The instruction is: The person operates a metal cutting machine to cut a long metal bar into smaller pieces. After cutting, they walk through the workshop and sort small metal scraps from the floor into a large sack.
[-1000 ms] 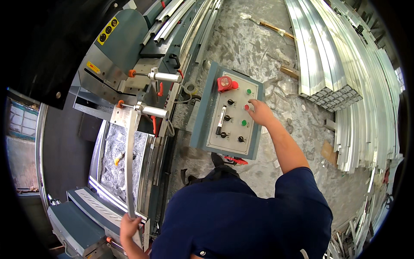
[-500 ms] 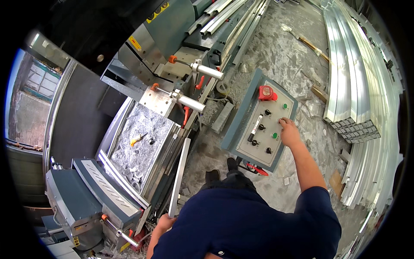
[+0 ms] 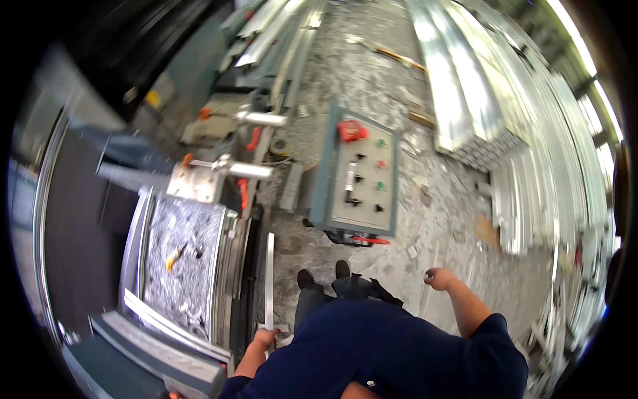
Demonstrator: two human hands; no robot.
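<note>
My left hand (image 3: 267, 336) is closed around the lower end of a long, narrow aluminium bar (image 3: 269, 279), which points away from me beside the machine bed. Low over the floor at right, my right hand (image 3: 438, 278) has its fingers curled in. Whatever they hold, if anything, is too blurred to make out. Ahead of me stands a control box (image 3: 359, 221) with a grey panel, green and red buttons and black knobs. On its panel lie a white-and-black marker (image 3: 350, 179) and a red object with a rounded top (image 3: 352, 131).
To the left is a machine with silver clamp cylinders (image 3: 246, 167), red handles (image 3: 243, 194) and a chip-covered bed (image 3: 179, 266) holding a yellow-handled tool (image 3: 174, 258). Stacked aluminium profiles (image 3: 458, 80) line the right. A wooden-handled tool (image 3: 401, 58) lies on the floor.
My right hand has left the panel's button and drawn back toward me, its fingers curled. My left hand still grips the bar. The view has shifted, moving the control box leftward in the picture.
</note>
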